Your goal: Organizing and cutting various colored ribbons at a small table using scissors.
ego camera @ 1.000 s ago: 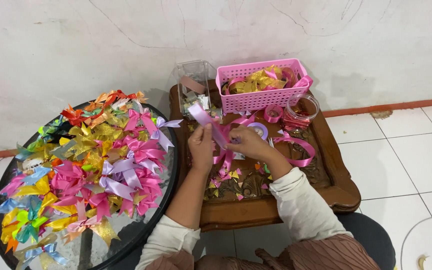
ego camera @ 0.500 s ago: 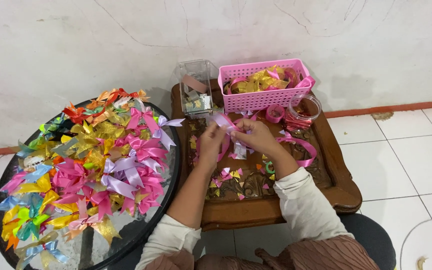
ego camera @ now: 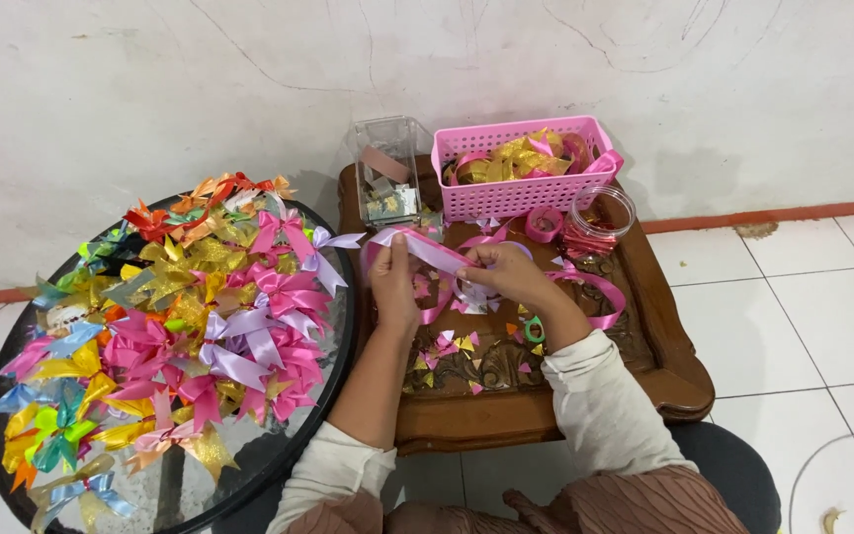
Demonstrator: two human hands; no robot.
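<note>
Both hands pinch one strip of pale pink ribbon (ego camera: 427, 247), grip tight on it. Left hand (ego camera: 393, 282) holds the ribbon's left end between thumb and fingers, right hand (ego camera: 508, 272) clamps the other end, strip stretched slanting between them, lifted just above the wooden desk (ego camera: 664, 366). A longer pink ribbon loop (ego camera: 600, 297) curls out from under the right hand onto the desk. Small ribbon scraps (ego camera: 462, 346), pink and yellow, lie scattered on the desk below the hands. Behind the hands: pink plastic basket (ego camera: 521, 193) full of gold and pink ribbon, a clear square container (ego camera: 387, 173) to its left, a clear round jar (ego camera: 600, 220) to its right, a small pink ribbon roll (ego camera: 544, 223) between basket and jar. To the person's left, well apart from the hands, a round glass table (ego camera: 279, 445) carries a heap of finished bows (ego camera: 180, 316), pink, yellow, orange, blue, lilac. White tile floor (ego camera: 803, 326) around.
</note>
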